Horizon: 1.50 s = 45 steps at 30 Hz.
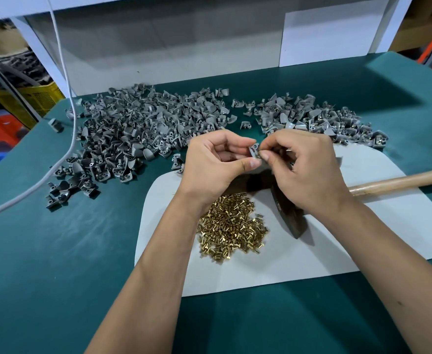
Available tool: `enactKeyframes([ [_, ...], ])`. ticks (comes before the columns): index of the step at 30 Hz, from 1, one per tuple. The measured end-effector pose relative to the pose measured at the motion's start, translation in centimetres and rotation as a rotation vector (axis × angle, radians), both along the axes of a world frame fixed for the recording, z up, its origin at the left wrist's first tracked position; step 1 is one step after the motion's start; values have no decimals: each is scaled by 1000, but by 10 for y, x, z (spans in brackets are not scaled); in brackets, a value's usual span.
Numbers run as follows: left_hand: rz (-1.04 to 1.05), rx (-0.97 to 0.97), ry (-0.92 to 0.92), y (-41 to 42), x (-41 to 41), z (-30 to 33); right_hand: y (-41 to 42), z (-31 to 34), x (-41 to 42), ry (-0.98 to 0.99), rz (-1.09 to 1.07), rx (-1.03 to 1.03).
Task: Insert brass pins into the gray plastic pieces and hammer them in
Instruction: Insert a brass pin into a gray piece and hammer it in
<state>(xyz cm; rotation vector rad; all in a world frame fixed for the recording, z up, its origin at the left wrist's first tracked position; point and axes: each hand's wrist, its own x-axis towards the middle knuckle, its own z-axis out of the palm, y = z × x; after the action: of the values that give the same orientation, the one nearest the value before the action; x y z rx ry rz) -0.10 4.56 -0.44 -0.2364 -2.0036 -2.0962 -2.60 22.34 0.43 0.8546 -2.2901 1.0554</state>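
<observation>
gray plastic piece [253,151] is sitting pinched between thumb and fingers of the left hand [216,162], above the white mat [363,241]. the right hand [303,164] is pinching something small at its hole, probably a brass pin, but i cannot see it clearly. to do this well, the pin should be going straight in, not tilted, and the piece kept steady. the loose pins [231,227] are shiny and short with flat heads, lying just below the hands. the hammer [393,181] with smooth wooden handle is resting on the mat. matte curved pieces [138,131] are lying heaped behind.
</observation>
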Motion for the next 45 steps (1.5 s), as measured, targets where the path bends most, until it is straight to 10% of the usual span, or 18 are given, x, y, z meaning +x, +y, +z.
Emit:
enactKeyframes([
  [8,107,-151,14,3,1,0,21,23,-7,-117,67,84],
  [15,364,-585,51,-2,-3,-4,66,29,-17,-644,125,738],
  [24,361,-578,-40,-13,-2,-1,69,34,-9,-701,280,569],
  [40,324,-495,-169,-8,-5,-2,17,45,-13,-140,-100,158],
  [45,314,-462,-185,-6,-4,1,-7,44,-11,-248,-102,549],
])
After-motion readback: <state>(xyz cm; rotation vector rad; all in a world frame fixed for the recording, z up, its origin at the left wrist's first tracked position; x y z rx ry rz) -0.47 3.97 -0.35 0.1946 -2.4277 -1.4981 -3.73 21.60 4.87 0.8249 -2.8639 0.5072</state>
